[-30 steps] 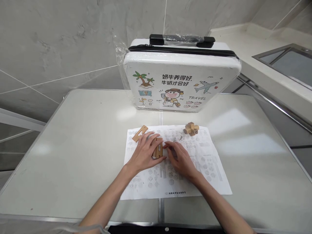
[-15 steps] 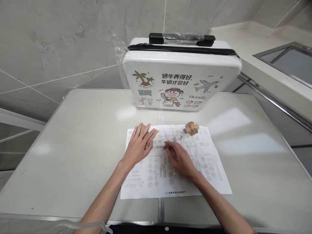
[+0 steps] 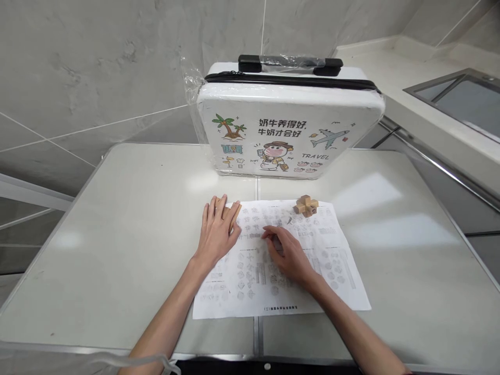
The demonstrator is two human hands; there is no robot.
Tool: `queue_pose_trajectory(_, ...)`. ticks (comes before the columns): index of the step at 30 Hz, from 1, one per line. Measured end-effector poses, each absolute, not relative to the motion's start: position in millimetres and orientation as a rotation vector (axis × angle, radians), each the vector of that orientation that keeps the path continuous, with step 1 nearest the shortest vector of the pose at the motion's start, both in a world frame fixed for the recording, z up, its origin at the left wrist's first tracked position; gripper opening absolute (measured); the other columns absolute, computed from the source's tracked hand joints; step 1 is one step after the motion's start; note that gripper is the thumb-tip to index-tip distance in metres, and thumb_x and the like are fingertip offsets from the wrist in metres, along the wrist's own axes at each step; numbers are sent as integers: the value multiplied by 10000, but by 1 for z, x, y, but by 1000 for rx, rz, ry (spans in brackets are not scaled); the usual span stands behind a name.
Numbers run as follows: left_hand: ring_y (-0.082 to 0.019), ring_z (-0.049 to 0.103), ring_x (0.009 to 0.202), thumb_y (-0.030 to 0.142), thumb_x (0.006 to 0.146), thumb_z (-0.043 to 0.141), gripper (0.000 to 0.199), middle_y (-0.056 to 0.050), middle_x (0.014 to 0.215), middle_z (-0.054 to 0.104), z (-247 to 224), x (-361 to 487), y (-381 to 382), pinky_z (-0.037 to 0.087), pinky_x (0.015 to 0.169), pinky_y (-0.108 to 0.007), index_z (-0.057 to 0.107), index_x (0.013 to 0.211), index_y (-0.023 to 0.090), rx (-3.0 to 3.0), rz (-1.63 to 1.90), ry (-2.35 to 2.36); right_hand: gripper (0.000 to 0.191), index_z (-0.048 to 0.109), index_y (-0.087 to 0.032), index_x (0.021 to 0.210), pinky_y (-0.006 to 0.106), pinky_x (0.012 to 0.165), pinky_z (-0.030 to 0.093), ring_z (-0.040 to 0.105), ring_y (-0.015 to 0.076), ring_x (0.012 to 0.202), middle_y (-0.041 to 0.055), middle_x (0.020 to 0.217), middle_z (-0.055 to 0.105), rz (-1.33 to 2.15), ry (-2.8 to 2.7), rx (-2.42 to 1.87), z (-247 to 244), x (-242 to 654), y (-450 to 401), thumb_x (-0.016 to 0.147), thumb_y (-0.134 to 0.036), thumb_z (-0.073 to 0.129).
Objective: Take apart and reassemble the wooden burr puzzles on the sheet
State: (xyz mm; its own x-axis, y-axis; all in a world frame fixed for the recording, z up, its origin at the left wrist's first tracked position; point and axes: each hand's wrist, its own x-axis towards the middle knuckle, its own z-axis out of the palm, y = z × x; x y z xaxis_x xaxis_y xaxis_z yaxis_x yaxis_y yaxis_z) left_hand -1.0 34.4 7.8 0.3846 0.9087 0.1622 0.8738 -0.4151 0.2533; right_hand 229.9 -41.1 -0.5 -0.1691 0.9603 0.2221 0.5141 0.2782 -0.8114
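Observation:
My left hand (image 3: 216,229) lies with spread fingers over some light wooden puzzle pieces (image 3: 236,214) at the upper left corner of a printed instruction sheet (image 3: 324,297). Parts of the pieces show between and beside the fingers; the rest is covered. On the middle of the sheet rests my right hand (image 3: 289,252), loosely curved, thumb apart from the index finger, with nothing visible in it. Beyond it, near the sheet's upper right, sits an assembled wooden burr puzzle (image 3: 307,206) with a dark mark on one face.
A white suitcase (image 3: 242,107) in clear plastic stands at the table's far edge, printed with cartoons. The pale folding table (image 3: 128,219) has a seam down its middle. A counter (image 3: 375,57) with a dark inset panel is at the right, a grey wall behind.
My left hand has slid a little to the left, the wooden pieces under it moving along. My right hand and the assembled burr puzzle have stayed in place.

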Motion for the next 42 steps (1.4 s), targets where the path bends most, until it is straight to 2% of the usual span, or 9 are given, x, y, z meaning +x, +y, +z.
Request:
queue_pose_trajectory(4,-461,281,1612,196,996,557,572,-141,1715,389,9,0,34,262,1294,-682,553,1565,254,2527,442,1623,289,559,-264,1336,435,881,600,717,269,1000,85,1114,756,771,-1799,-1342,0,230,-41,1070,-172,493)
queue_pose_trajectory(8,-425,412,1515,270,1043,556,389,-166,1540,548,11,1,35,315,1275,-656,645,1417,213,2505,538,1653,277,567,-264,1334,436,875,599,717,272,994,92,1118,754,787,-1790,-1341,0,230,-40,1078,-192,491)
queue_pose_trajectory(14,-424,456,1461,264,1063,550,297,-180,1467,581,10,1,35,394,1217,-662,649,1338,212,2503,669,1653,255,596,-257,1320,441,884,582,707,269,984,95,1114,758,866,-1724,-1354,0,231,-41,1083,-238,504)
queue_pose_trajectory(19,-418,447,1513,219,1046,573,395,-163,1466,626,9,1,35,305,1262,-727,547,1441,213,2498,845,1566,194,660,-250,1217,378,784,567,676,228,857,73,1024,755,1155,-1359,-1326,6,237,-40,1085,-357,568)
queue_pose_trajectory(21,-390,484,1498,196,1034,598,430,-148,1431,665,10,3,34,350,1257,-686,524,1457,211,2512,968,1442,197,696,-248,1150,348,761,557,656,207,822,50,962,732,1288,-1120,-1270,8,242,-37,1067,-411,622)
queue_pose_trajectory(26,-261,749,1008,139,1024,594,252,-99,1120,770,9,10,24,614,872,-419,631,1263,212,2544,1043,1040,262,719,-226,971,240,530,465,527,130,614,-20,738,591,1536,-529,-1011,7,256,-26,976,-485,761)
queue_pose_trajectory(30,-150,689,575,131,1033,545,173,25,727,731,0,15,14,490,523,-267,676,1106,216,2599,913,856,310,663,-223,923,167,414,417,382,94,503,-75,639,421,1615,-269,-749,7,269,-20,1008,-514,727)
queue_pose_trajectory(33,-141,651,484,120,1037,500,215,56,588,668,-5,17,11,439,477,-254,690,1088,206,2595,854,834,218,634,-221,981,117,396,439,398,89,491,-86,631,422,1647,-101,-541,7,279,-18,1058,-416,694)
queue_pose_trajectory(42,-166,679,525,165,1049,488,244,21,613,703,-6,16,11,462,525,-262,722,1102,208,2519,731,889,182,599,-264,1103,145,363,422,416,152,468,-88,581,517,1674,-289,-435,-4,291,-14,1163,-345,447)
